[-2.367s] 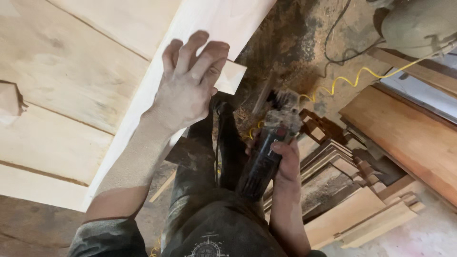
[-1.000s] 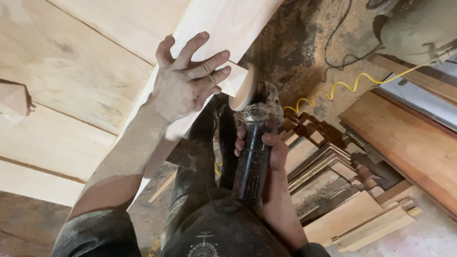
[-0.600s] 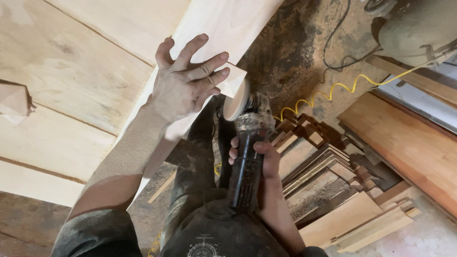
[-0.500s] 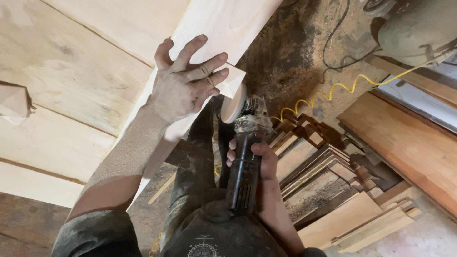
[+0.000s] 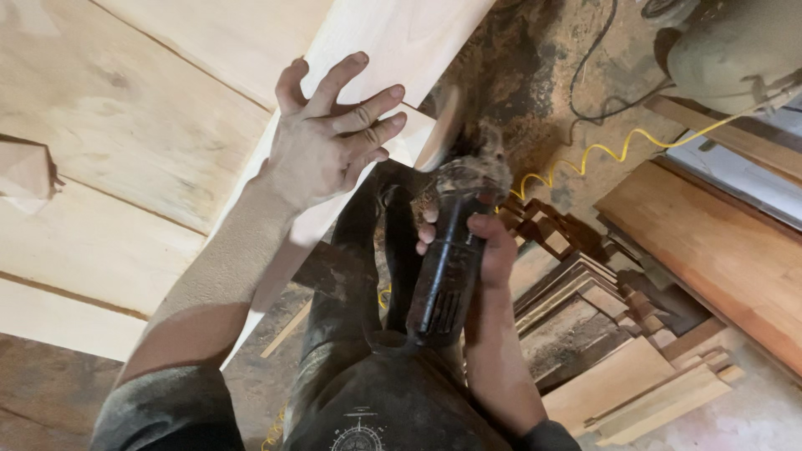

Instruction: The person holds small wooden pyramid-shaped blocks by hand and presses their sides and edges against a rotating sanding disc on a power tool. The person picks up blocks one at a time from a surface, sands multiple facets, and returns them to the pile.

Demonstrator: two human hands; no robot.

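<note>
A small pale square wooden block [image 5: 415, 134] was pinned at frame centre under the flat, spread left hand [image 5: 326, 146], just right of it the tan sanding disc [image 5: 443, 129] of a dusty black angle grinder [image 5: 455, 250] gripped upright by the right hand [image 5: 489, 246].

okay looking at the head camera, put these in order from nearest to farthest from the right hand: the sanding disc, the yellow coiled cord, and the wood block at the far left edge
1. The sanding disc, just above the right hand, at the head of the grinder it grips.
2. The yellow coiled cord, up and to the right, on the dusty floor.
3. The wood block, far across at the left edge, beyond the left hand.
</note>
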